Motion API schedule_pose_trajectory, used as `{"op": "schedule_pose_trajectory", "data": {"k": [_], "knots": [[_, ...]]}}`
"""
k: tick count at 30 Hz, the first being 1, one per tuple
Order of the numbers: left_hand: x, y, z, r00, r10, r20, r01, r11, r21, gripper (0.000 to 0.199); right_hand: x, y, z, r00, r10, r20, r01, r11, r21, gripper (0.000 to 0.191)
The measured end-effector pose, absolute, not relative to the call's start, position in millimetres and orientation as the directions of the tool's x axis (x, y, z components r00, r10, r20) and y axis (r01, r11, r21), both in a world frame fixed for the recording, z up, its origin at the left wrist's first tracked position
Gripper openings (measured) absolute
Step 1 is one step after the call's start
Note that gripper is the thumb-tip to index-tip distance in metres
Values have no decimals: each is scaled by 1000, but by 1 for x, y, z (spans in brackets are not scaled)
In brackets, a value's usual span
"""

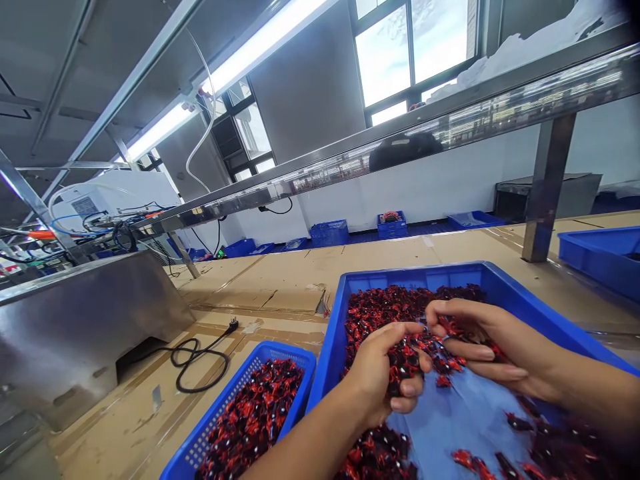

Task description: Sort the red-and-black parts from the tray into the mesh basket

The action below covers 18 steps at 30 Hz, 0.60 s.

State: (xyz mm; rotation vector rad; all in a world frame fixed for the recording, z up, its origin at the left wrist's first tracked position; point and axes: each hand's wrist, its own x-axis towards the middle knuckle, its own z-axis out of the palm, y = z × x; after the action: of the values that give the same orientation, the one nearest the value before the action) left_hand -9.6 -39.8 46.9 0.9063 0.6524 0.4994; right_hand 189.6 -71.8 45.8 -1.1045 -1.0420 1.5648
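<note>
My left hand [383,367] is curled around a handful of small shiny red-and-black parts [404,360], its thumb and index finger toward the right. Facing it, my right hand [483,337] is cupped, with more of the same parts showing between its bent fingers. Both hands are over a large blue tray [520,293], their fingertips close together. Heaps of these parts lie along the tray's far and left sides, and loose ones are scattered at its front right. A light blue sheet or bare bottom [463,413] shows in the tray below the hands. The parts' exact kind cannot be made out.
Left of the tray stands a perforated blue basket [200,443] of similar parts. A black power cord [200,360] lies coiled on the cardboard-covered table [280,320], beside a metal housing [85,327]. Another blue tray [600,257] and a metal post [547,187] are at the right.
</note>
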Motion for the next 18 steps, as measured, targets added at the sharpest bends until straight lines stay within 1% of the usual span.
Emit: {"op": "schedule_pose_trajectory", "data": {"k": [1,2,4,6,7,9,11,14,16,18], "knots": [[-9,-40,46,692,663,-284,-124,497,859,39,190,-72,46,-178,969,-170,-163,-200,-966,43],[-8,-40,44,677,688,-262,-123,456,882,42,189,-73,46,-183,974,-134,-82,-151,-985,46],[-7,-40,40,648,735,-198,-106,345,933,48,186,-75,44,-192,981,-4,131,22,-991,47],[-7,-40,35,635,762,-126,-87,232,969,55,181,-77,41,-212,967,142,331,208,-921,42],[-7,-41,33,638,764,-100,-80,195,978,59,179,-78,40,-225,956,189,409,269,-872,39],[-7,-42,30,647,760,-67,-72,148,986,68,177,-79,38,-249,943,222,522,324,-789,34],[-7,-44,29,654,755,-52,-62,121,991,75,176,-79,38,-275,926,261,583,376,-720,27],[-7,-48,29,653,754,-63,-27,107,994,85,176,-81,40,-295,877,379,599,479,-642,17],[-8,-51,31,654,755,-49,-10,73,997,91,176,-83,40,-291,854,431,586,516,-626,14],[-9,-54,34,660,751,-8,-10,19,1000,96,175,-85,38,-287,846,448,566,528,-633,17]]}}
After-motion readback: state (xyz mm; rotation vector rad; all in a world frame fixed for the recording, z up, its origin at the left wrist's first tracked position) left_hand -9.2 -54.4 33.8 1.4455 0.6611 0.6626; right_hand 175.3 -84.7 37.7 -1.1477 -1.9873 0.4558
